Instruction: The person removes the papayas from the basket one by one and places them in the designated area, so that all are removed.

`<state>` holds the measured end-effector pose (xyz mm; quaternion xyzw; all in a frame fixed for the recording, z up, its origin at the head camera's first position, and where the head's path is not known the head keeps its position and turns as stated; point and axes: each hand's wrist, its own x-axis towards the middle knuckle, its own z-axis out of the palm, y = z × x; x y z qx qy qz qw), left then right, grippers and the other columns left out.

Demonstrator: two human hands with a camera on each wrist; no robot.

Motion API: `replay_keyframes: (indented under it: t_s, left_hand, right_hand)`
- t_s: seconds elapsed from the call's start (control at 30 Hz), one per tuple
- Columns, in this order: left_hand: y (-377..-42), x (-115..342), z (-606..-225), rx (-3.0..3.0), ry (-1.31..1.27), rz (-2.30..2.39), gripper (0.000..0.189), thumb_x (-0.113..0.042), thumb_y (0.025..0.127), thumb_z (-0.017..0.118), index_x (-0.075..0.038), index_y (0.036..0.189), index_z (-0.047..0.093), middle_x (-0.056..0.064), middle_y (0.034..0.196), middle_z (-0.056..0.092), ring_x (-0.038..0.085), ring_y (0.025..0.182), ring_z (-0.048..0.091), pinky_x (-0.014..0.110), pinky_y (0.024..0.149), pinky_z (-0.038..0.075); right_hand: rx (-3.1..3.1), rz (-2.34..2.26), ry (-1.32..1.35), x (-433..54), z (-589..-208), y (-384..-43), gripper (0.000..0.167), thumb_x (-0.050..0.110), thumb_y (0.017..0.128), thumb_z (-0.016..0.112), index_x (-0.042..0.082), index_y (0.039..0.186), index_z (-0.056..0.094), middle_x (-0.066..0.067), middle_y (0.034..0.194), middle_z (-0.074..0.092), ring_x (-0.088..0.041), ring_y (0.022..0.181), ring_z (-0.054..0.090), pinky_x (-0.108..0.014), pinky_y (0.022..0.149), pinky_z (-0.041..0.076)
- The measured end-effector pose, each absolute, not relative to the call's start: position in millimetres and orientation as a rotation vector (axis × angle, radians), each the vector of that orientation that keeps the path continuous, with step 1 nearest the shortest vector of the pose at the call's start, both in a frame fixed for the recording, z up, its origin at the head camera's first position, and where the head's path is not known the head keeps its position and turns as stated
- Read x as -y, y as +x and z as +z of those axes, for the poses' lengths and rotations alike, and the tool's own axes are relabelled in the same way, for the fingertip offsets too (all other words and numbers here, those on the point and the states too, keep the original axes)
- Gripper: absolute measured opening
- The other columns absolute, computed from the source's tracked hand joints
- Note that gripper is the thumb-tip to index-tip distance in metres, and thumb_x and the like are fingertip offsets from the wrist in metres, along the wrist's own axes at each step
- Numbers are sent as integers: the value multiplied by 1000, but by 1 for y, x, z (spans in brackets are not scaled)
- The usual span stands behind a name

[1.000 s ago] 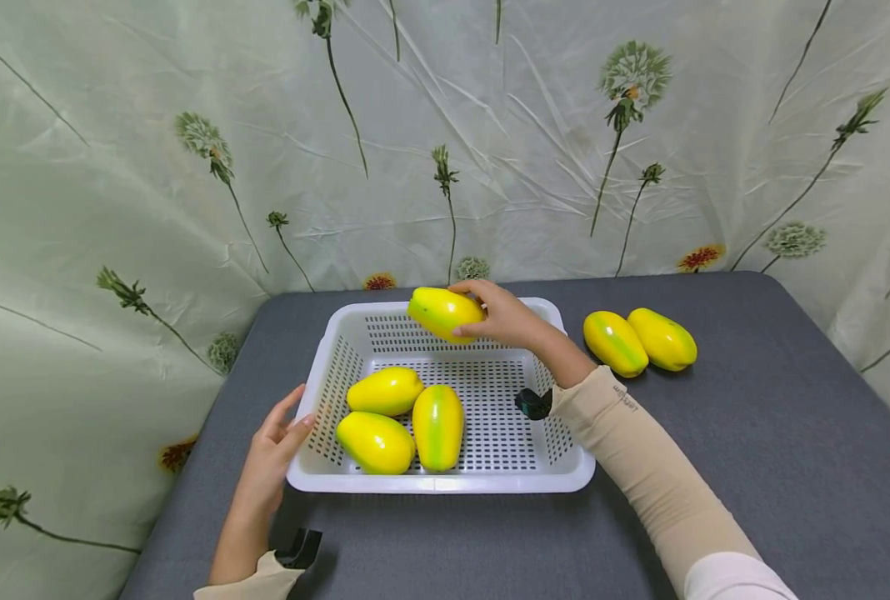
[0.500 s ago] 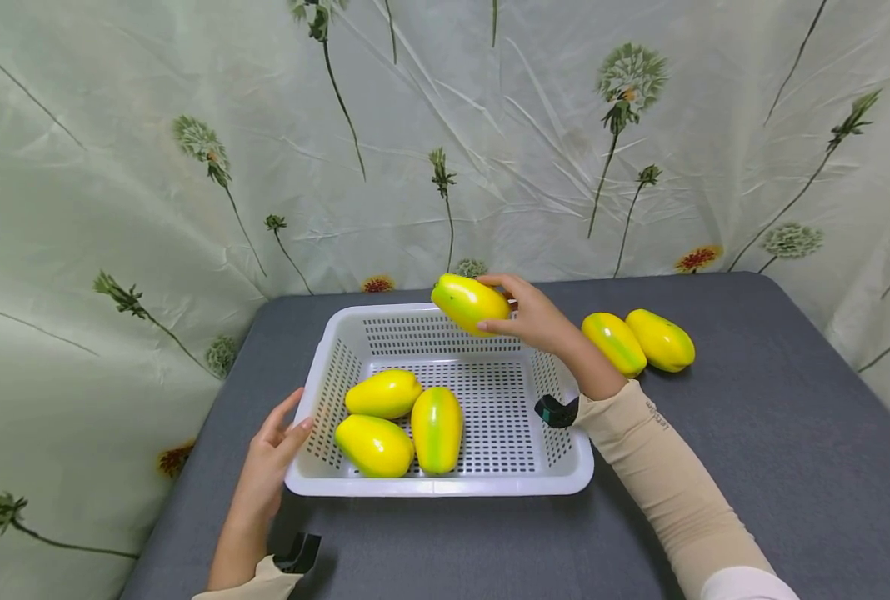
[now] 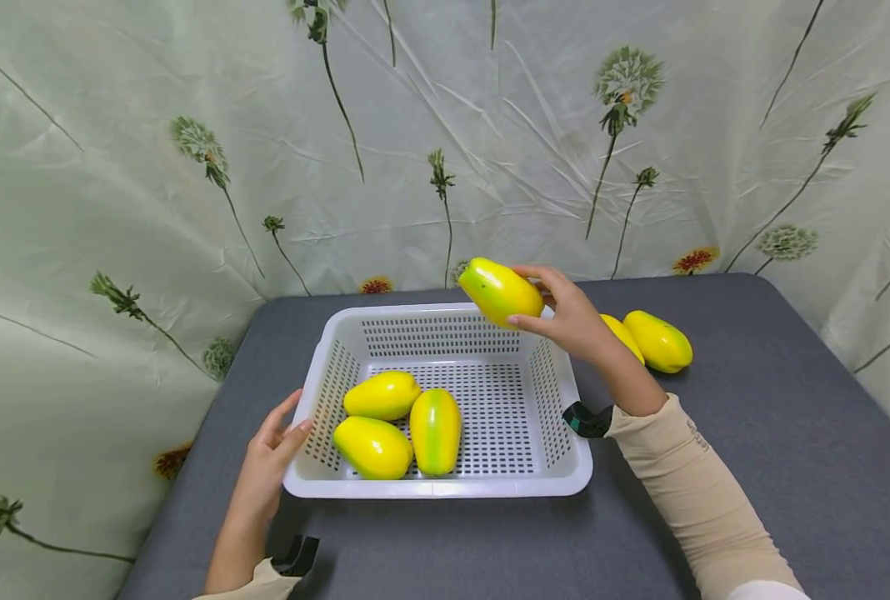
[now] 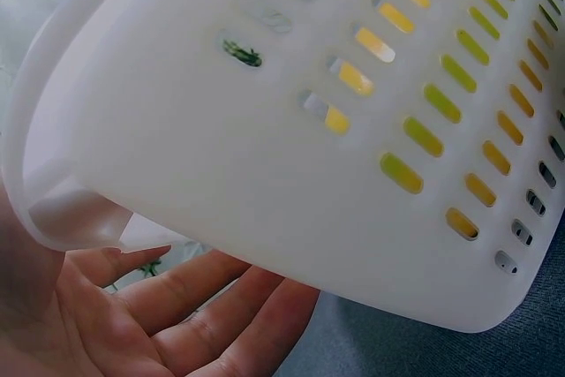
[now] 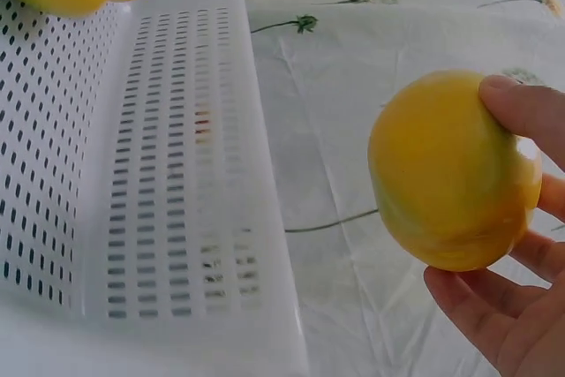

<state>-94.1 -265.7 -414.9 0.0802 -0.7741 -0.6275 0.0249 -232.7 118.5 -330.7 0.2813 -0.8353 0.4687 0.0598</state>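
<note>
My right hand [image 3: 574,321] grips a glossy yellow papaya [image 3: 501,292] with a green streak, held above the back right corner of a white perforated plastic basket [image 3: 433,487]. In the right wrist view, thumb and fingers stand on opposite sides of this papaya [image 5: 446,174], apart from the basket wall. My left hand [image 3: 263,467] holds the basket's left rim, thumb over the edge and the other fingers outside. Several papayas lie in the basket's left half: one at the back [image 3: 382,395], one in front [image 3: 373,448], one on the right [image 3: 435,432].
On the dark grey table [image 3: 752,433], right of the basket, lie two more papayas: one in full view [image 3: 658,342] and one partly hidden [image 3: 622,336] behind my right wrist. A pale flower-printed cloth [image 3: 520,150] hangs behind the table.
My right hand has moved to the right and slightly upward with its papaya, from over the basket's back middle to its back right corner. The left hand keeps its place on the rim.
</note>
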Motion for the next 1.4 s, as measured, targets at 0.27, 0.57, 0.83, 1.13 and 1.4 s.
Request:
replay_keyframes:
  t_s: [0.27,0.57,0.83,1.13,1.4]
  left_hand:
    - [-93,266,-415,2400,267,-1930,55,-26,92,52,-16,141,28,28,125,45,12,82,62,40,60,53]
    - [-93,266,-414,2406,274,-1926,55,-26,92,52,-16,141,28,27,124,45,11,82,62,40,60,53]
    - [-92,266,-414,2406,286,-1929,55,-26,92,52,-17,141,28,28,124,45,12,82,62,39,60,53]
    - [-93,265,-414,2394,274,-1949,55,-26,92,51,-17,141,28,28,124,45,13,82,62,40,60,53]
    - [-94,264,-413,2404,285,-1947,55,-27,92,51,-19,141,28,26,126,44,13,83,62,40,60,53]
  right_hand:
    - [2479,1359,796,-136,-332,-222,63,15,78,71,6,133,40,-12,129,41,-27,106,44,-42,88,38]
    - [2505,1297,658,-163,-345,-210,65,15,76,73,5,132,41,-11,128,41,-25,107,43,-42,87,39]
    - [2570,1271,537,-190,-363,-199,65,14,76,73,0,131,40,-16,125,41,-29,106,41,-42,84,39]
    - [2610,1184,499,-216,-388,-184,64,12,75,74,-2,129,40,-19,124,42,-29,103,43,-22,77,39]
    - [2673,1112,467,-228,-413,-171,64,17,75,74,-2,127,41,-21,120,42,-30,99,44,-17,78,37]
